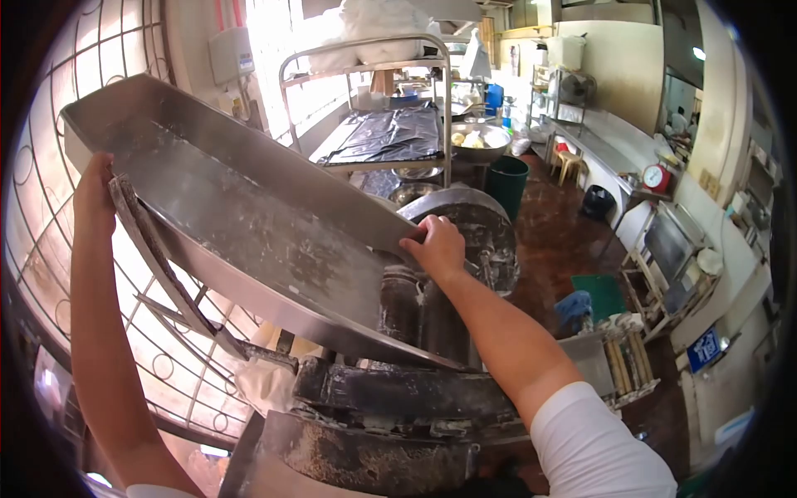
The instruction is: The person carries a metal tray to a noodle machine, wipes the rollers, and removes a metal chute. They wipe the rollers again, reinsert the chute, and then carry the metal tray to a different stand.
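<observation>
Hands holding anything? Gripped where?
Both hold the steel tray, tilted: left hand on its upper-left rim, right hand on the lower-right edge.

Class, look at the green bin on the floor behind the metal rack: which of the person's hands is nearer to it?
Right. The right hand grips the tilted steel tray's near edge, closer to the green bin; the left hand holds the opposite end.

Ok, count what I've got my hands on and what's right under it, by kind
Metal trays, held tilted: 1, the big tray, left hand on its far edge, right hand on its near edge
Hands on the tray: 2
Dark floury machines below the tray: 1, the machine
Total: 4
</observation>
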Demonstrator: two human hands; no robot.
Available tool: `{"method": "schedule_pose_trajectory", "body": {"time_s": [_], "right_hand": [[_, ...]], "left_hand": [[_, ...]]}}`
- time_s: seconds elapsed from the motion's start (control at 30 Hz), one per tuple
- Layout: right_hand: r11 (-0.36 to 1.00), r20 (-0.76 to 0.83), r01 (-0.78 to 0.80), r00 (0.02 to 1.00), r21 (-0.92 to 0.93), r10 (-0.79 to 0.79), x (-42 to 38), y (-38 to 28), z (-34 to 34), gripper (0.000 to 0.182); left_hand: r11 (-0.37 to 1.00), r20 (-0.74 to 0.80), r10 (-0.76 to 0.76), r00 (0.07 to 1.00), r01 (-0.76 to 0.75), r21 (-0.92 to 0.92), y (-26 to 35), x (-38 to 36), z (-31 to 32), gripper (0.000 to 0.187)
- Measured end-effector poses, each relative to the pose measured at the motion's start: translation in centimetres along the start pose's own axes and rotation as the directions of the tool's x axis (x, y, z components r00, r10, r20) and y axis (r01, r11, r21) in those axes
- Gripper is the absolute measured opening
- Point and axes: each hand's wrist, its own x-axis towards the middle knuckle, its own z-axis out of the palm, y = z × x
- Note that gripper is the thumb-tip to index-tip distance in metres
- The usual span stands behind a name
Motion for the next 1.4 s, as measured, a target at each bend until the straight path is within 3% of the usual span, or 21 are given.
{"method": "schedule_pose_trajectory", "body": {"time_s": [0.07, 0.13, 0.17, 0.27, 0.37, 0.43, 0.63, 0.8, 0.87, 0.9, 0.97, 1.0, 1.07, 1.1, 1.17, 1.4], "right_hand": [[1.0, -0.002, 0.006, 1.0, -0.008, -0.006, 0.1, -0.2, 0.3, 0.035], [1.0, 0.003, 0.021, 1.0, -0.022, -0.021, 0.1, -0.6, 0.3, 0.035], [0.999, 0.007, 0.034, 0.999, -0.035, -0.034, 0.0, -0.8, 0.3, 0.035], [0.987, -0.065, 0.137, 0.988, -0.087, -0.143, -0.2, -0.8, 1.2, 0.033], [0.972, -0.057, 0.191, 0.978, -0.137, -0.201, -0.3, -1.2, 2.1, 0.034], [0.963, -0.015, 0.209, 0.977, -0.167, -0.214, -0.2, -1.6, 2.2, 0.035], [0.924, 0.064, 0.274, 0.962, -0.267, -0.267, -0.1, -2.7, 3.0, 0.034], [0.915, 0.09, 0.311, 0.95, -0.256, -0.298, 0.2, -3.5, 3.0, 0.025], [0.867, -0.067, 0.472, 0.871, -0.159, -0.487, 0.2, -4.4, 2.5, 0.02], [0.867, -0.064, 0.47, 0.872, -0.165, -0.485, 0.0, -4.5, 2.0, 0.02], [0.934, 0.213, 0.33, 0.931, -0.137, -0.297, -0.6, -4.6, 0.9, 0.02], [0.932, 0.221, 0.336, 0.928, -0.138, -0.302, -0.7, -4.2, 0.5, 0.02], [0.813, 0.666, 0.412, 0.745, -0.412, -0.039, -1.1, -3.4, 0.0, 0.025], [0.812, 0.669, 0.413, 0.742, -0.412, -0.038, -1.6, -3.3, 0.3, 0.025], [0.676, 0.714, 0.473, 0.691, -0.566, 0.114, -2.5, -3.0, 1.1, 0.03], [0.607, 0.699, 0.505, 0.705, -0.614, 0.12, -3.3, -1.4, 3.9, 0.025]], "left_hand": [[0.997, -0.004, -0.022, 1.0, 0.022, -0.068, -1.5, -0.6, -0.8, 0.016], [0.989, -0.158, -0.012, 0.987, -0.012, -0.148, -3.3, -1.8, -1.6, 0.012], [0.988, -0.158, -0.016, 0.987, -0.008, -0.153, -4.7, -1.5, -3.1, 0.012], [0.989, -0.255, -0.088, 0.963, 0.055, -0.136, -9.2, -0.6, -7.8, 0.016], [0.962, -0.349, -0.215, 0.912, 0.136, -0.238, -13.2, -1.4, -10.9, 0.021], [0.955, -0.378, -0.238, 0.895, 0.145, -0.258, -15.4, -2.1, -11.8, 0.033], [0.92, -0.461, -0.37, 0.806, 0.248, -0.304, -20.7, -3.0, -15.3, 0.032], [0.927, -0.487, -0.365, 0.794, 0.26, -0.271, -22.8, -3.0, -16.0, 0.031], [0.913, -0.487, -0.393, 0.78, 0.267, -0.31, -22.5, -3.2, -15.3, 0.03], [0.91, -0.484, -0.399, 0.779, 0.272, -0.313, -22.4, -3.3, -15.1, 0.03], [0.914, -0.444, -0.385, 0.809, 0.27, -0.302, -22.0, -3.9, -14.8, 0.028], [0.914, -0.42, -0.38, 0.824, 0.266, -0.305, -22.6, -3.5, -15.5, 0.026], [0.911, -0.446, -0.391, 0.805, 0.271, -0.31, -22.6, -3.5, -15.8, 0.025], [0.908, -0.464, -0.4, 0.79, 0.273, -0.317, -22.6, -3.5, -15.8, 0.024], [0.913, -0.48, -0.392, 0.785, 0.267, -0.309, -22.4, -3.7, -15.8, 0.024], [0.923, -0.416, -0.362, 0.834, 0.259, -0.284, -22.6, -4.2, -16.1, 0.032]]}}
